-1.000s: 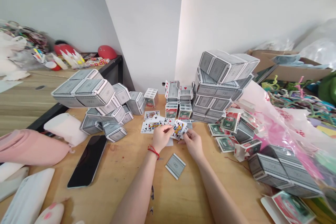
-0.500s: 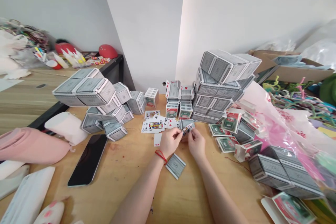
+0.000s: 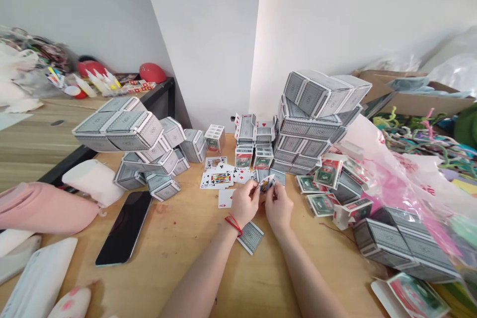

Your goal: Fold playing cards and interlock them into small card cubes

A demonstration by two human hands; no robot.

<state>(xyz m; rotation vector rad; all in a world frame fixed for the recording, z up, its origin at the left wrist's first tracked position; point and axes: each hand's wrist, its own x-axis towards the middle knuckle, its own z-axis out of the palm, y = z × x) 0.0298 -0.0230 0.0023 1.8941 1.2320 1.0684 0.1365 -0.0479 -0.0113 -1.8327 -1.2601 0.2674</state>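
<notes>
My left hand [image 3: 245, 203], a red string round its wrist, and my right hand [image 3: 279, 207] meet at the middle of the wooden table [image 3: 179, 253]. Both pinch a small bunch of playing cards [image 3: 267, 183] held up between the fingertips. Face-up loose cards [image 3: 219, 178] lie spread just beyond my left hand, with one ace card [image 3: 225, 198] beside it. A face-down grey-backed deck [image 3: 250, 236] lies under my wrists.
Stacks of grey card blocks stand at the left [image 3: 122, 131] and back right [image 3: 316, 114]. Small card boxes [image 3: 320, 198] are scattered right. A black phone [image 3: 124, 228] lies left beside pink cloth [image 3: 40, 211]. Pink plastic wrap [image 3: 391, 174] and cardboard boxes fill the right.
Both hands drew back toward me with the cards. The fanned cards have been gathered into a tight bunch between the fingertips, and an ace now lies uncovered on the table.
</notes>
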